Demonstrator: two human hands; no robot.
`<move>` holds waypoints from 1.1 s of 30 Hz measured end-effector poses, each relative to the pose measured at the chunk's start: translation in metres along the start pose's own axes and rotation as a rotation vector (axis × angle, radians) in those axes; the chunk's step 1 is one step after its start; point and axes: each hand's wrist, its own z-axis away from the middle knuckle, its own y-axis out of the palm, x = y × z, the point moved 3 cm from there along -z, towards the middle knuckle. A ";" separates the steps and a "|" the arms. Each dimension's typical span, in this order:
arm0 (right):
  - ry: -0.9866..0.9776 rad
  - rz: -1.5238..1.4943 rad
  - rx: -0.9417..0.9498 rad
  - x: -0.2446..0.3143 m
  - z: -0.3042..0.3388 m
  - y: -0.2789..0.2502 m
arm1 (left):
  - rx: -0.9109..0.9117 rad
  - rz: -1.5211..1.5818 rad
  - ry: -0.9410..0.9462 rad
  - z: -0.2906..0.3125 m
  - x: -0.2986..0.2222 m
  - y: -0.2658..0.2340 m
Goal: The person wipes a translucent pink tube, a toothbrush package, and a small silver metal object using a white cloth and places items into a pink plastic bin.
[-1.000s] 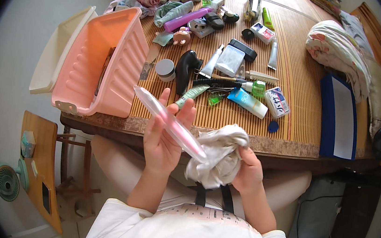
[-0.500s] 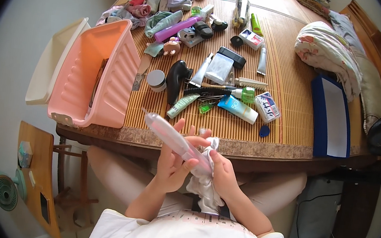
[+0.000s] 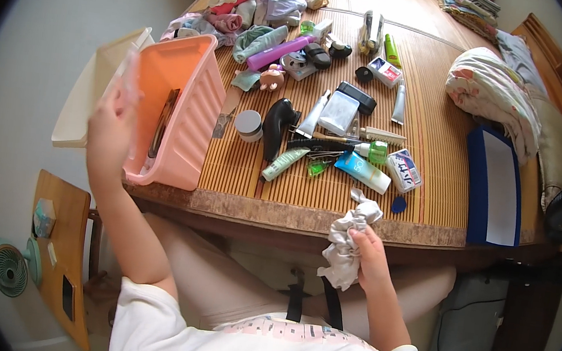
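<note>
My left hand (image 3: pixel 111 130) is raised at the near left edge of the pink plastic bin (image 3: pixel 192 131), its fingers closed around a long, pale pink, translucent object (image 3: pixel 130 78). Motion blurs that object, so its exact kind is unclear. Inside the bin, a dark long item (image 3: pixel 165 117) leans against the wall. Over my lap, just off the table's front edge, my right hand (image 3: pixel 373 259) grips a crumpled whitish cloth (image 3: pixel 343 248) that hangs loosely from the fingers. Closest to that hand on the table are a blue and white tube (image 3: pixel 363 172) and a small blue disc (image 3: pixel 399 204).
Toiletries, a black hairdryer-like item (image 3: pixel 276 130), a round jar (image 3: pixel 248 125) and a purple cylinder (image 3: pixel 277 54) crowd the mat-covered table. Clothes (image 3: pixel 227 6) pile at the far left. A blue open box (image 3: pixel 494 189) and a bundled quilt (image 3: pixel 492 88) lie to the right.
My left hand has carried the pale pink object away from the cloth, left to the bin. My right hand keeps the cloth and has shifted slightly right. The hands are now apart.
</note>
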 end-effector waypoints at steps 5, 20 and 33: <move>-0.032 0.106 0.026 -0.004 -0.007 0.004 | -0.204 0.198 0.410 0.073 -0.071 0.041; -1.026 1.673 -0.046 0.061 -0.112 0.048 | 0.498 0.087 0.783 0.149 -0.098 0.194; -1.065 1.176 -0.249 0.063 -0.095 0.011 | 0.489 0.465 0.535 0.099 -0.195 0.249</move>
